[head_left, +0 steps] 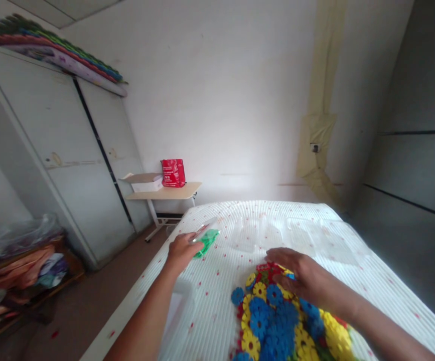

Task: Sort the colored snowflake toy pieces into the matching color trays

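Observation:
My left hand [182, 251] is closed on the near edge of a clear plastic packet, at the left side of the covered table. Bright green pieces [208, 242] show in or under the packet; their exact shape is blurred. My right hand [304, 276] is over the far end of a large pile of flower-shaped plastic discs [273, 321], its fingers stretched out and the thumb apart. Blue, yellow, red and some green discs make up this heap. Whether the right fingertips touch the discs is hard to see.
Several clear plastic bags [296, 235] lie flat in a row across the white striped tablecloth [217, 291]. A translucent tub [175, 311] is beside my left forearm. Beyond the table, a small desk [164, 192] carries a red bag [173, 173] and a box [145, 183].

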Tool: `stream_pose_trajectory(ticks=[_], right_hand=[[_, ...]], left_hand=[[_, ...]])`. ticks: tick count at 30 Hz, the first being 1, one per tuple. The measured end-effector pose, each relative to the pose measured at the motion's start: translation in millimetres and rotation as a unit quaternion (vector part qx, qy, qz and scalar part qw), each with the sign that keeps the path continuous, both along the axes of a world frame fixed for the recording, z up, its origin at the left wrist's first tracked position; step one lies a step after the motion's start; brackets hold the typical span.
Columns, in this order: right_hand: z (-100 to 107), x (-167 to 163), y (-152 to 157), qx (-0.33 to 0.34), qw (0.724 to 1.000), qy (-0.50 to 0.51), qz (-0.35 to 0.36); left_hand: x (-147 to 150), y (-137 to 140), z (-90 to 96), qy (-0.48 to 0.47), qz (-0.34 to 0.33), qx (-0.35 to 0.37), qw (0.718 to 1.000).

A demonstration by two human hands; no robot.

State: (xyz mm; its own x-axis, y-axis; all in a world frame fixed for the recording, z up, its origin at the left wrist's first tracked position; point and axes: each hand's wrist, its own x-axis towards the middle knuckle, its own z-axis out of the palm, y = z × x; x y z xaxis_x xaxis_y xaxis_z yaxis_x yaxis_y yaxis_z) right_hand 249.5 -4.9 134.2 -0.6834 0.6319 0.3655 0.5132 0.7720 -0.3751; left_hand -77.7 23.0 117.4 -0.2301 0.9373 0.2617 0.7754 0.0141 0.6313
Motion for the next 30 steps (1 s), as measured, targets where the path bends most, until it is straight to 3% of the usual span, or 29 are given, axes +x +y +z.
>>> stream_pose_trajectory(ticks=[3,6,9,13,16,18,20,23,27,30], right_hand=[[-1.5,10.4,-7.4,-0.057,0.993,0.101,-0.029],[-1.3,14.1,-13.6,-0.125,0.968,0.212,-0.043],[-0.7,14.5,-24.1,-0.202,0.943,0.265,-0.014],[-5.0,13.5,-40.8,-0.312,0.903,0.289,0.061],[-13.4,12.0,-49.1,-0.338,0.874,0.342,0.076],[-19.8,10.1,-51.8,-0.329,0.863,0.378,0.061],[-26.0,6.9,-53.0,-0.301,0.863,0.404,0.031],[-35.4,-0.3,-53.2,-0.226,0.885,0.404,-0.041],[-50.4,-8.6,-52.4,-0.147,0.914,0.37,-0.083],[-60.2,-9.2,-51.8,-0.116,0.939,0.314,-0.078]], left_hand=[[14.6,-25.3,20.8,-0.11,-0.079,0.033,0.99],[30.2,-57.6,31.1,-0.255,-0.168,-0.002,0.952],[43.3,-82.4,27.8,-0.312,-0.278,-0.031,0.908],[60.0,-92.1,10.8,-0.379,-0.392,-0.07,0.835],[76.1,-88.2,-6.5,-0.449,-0.378,-0.041,0.808],[90.0,-84.4,-17.6,-0.517,-0.32,-0.016,0.794],[106.0,-81.2,-25.5,-0.596,-0.257,-0.005,0.761],[128.5,-78.5,-30.0,-0.69,-0.21,0.004,0.692],[141.2,-77.5,-34.0,-0.759,-0.232,-0.041,0.607],[138.3,-77.1,-43.2,-0.77,-0.223,-0.018,0.597]])
